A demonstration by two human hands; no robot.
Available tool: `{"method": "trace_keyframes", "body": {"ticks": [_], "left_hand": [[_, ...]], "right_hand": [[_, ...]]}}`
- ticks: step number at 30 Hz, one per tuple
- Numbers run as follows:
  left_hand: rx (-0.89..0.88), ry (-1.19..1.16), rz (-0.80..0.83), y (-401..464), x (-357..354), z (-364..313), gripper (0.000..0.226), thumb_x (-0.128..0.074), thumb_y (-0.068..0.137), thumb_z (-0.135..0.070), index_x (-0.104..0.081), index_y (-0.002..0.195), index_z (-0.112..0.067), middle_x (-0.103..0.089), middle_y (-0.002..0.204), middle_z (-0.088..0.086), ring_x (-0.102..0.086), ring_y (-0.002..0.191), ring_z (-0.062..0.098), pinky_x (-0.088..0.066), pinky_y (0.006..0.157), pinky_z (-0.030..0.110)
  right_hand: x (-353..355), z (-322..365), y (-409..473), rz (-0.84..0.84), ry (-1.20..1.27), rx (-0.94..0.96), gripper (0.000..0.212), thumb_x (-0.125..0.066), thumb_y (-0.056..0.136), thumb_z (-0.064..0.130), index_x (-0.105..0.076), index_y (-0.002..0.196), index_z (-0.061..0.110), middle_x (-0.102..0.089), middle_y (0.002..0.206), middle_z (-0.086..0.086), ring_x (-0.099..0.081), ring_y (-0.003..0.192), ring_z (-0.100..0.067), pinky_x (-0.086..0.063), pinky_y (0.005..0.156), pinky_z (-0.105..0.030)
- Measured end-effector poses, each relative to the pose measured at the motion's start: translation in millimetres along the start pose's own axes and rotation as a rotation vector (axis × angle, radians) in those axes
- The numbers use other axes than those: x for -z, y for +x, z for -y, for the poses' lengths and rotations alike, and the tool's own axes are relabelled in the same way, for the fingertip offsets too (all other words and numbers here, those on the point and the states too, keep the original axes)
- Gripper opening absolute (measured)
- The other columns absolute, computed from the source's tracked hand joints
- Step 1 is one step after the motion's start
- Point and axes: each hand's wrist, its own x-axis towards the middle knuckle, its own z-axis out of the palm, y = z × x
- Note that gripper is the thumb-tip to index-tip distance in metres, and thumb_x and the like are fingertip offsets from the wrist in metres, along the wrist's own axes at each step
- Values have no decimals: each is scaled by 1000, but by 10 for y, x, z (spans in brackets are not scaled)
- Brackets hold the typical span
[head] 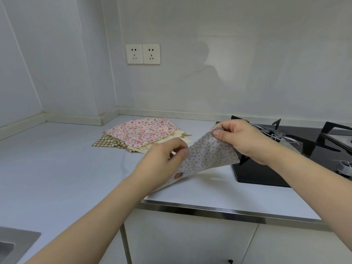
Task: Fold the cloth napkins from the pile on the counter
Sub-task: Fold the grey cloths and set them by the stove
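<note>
A pale napkin with small brownish dots (207, 157) hangs above the counter's front edge, held between both hands. My right hand (245, 140) pinches its upper corner between thumb and fingers. My left hand (163, 161) pinches the napkin's left edge lower down. Behind them lies the pile of napkins (141, 135) on the white counter (57, 159): a pink floral one on top, cream ones under it, a beige checked one sticking out at the left.
A black gas hob (285, 149) with metal pan supports sits right of the hands. A sink corner (17, 242) shows at the bottom left. Two wall sockets (142, 53) are on the back wall. The counter's steel front edge (228, 212) runs below the hands.
</note>
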Motion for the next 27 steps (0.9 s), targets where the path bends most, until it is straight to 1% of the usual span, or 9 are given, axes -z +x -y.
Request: {"method": "trace_keyframes", "body": {"ticks": [2,5,6,9,13,17,20,24,27], "left_hand": [[53,-87,43,22,18,-40,12,-61,94,-26,-67,84,-31,-67,81,-17,-57,61,1,-44,59,13],[122,-143,130,20,20,-48,11,-64,90,-35,-72,83,-32,-72,83,-1,-62,72,26,-51,67,38],[134,-157,143,12,16,-42,12,-65,89,-38,-73,83,-32,-71,84,7,-57,68,30,-48,64,40],[160,-213,164,5,16,-47,10,-66,89,-38,-73,85,-32,-70,85,10,-52,65,19,-43,65,33],[137,-294,85,1,0,-103,5,-65,92,-25,-67,87,-23,-68,92,-13,-64,82,8,-53,74,37],[-70,-179,-81,-38,-148,-109,10,-61,92,-16,-59,89,-26,-58,104,-10,-58,94,8,-52,74,25],[-226,-29,-108,-72,-267,-77,17,-62,91,-13,-54,92,-28,-54,101,-9,-54,95,9,-41,74,12],[-74,38,-177,-80,-300,-57,3,-59,94,-24,-58,91,-24,-57,92,-10,-52,87,6,-44,71,21],[107,-44,-191,-36,-241,-71,18,-62,93,-28,-67,79,-17,-61,73,-10,-53,65,4,-44,61,21]], "right_hand": [[13,67,4,-17,-44,22,14,-60,94,17,-71,86,17,-71,81,2,-62,78,-13,-46,79,-32],[5,176,-2,-82,-56,84,5,-71,86,19,-72,81,17,-71,79,1,-61,77,-11,-46,78,-32],[0,213,-5,-106,-68,104,6,-75,82,21,-71,79,17,-71,79,0,-61,76,-11,-46,77,-32],[-15,280,7,-181,-170,146,19,-80,75,31,-70,74,15,-69,75,-1,-58,69,-9,-46,70,-30],[10,331,30,-274,-296,172,29,-79,76,37,-66,70,12,-60,64,4,-51,62,-10,-40,62,-28],[43,377,42,-256,-276,176,18,-73,84,29,-69,73,15,-63,65,12,-54,61,-3,-42,64,-25],[44,415,33,-235,-279,205,15,-69,87,22,-67,73,24,-65,69,15,-55,64,1,-41,66,-20],[47,441,4,-208,-237,227,13,-68,88,20,-69,75,22,-67,74,10,-57,70,-5,-44,69,-23],[56,445,-21,-177,-178,246,15,-68,88,15,-70,77,25,-70,77,10,-61,74,-3,-46,74,-23]]}}
